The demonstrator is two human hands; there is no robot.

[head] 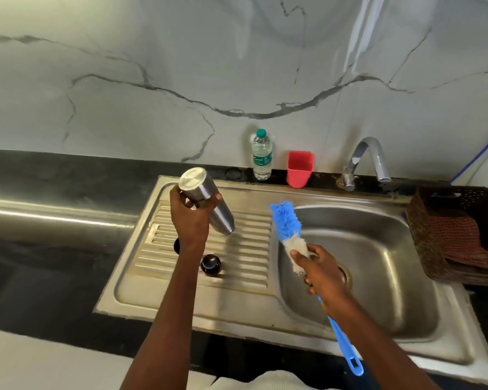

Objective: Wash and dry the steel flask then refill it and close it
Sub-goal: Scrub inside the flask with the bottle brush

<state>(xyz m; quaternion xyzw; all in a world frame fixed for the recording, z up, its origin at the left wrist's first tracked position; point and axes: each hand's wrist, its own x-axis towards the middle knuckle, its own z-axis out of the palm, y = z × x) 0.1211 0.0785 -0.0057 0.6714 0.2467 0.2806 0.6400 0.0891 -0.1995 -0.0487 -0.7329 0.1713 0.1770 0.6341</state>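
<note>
My left hand [192, 212] grips the steel flask [202, 197] above the ribbed drainboard [237, 257]. The flask is upside down and tilted, its flat base up and its mouth pointing down to the right. My right hand [320, 270] holds a bottle brush [286, 223] over the sink basin's left edge. The blue bristles point up toward the flask; the blue handle runs down past my wrist. A dark round flask cap [210, 264] stands on the drainboard, and another dark piece is half hidden behind my left forearm.
A steel sink basin [378, 263] lies at right, with a tap [369, 161] behind it. A plastic water bottle [262, 154] and a red cup [299, 168] stand by the wall. A dark basket [440, 198] holding a reddish cloth [459, 240] sits at far right.
</note>
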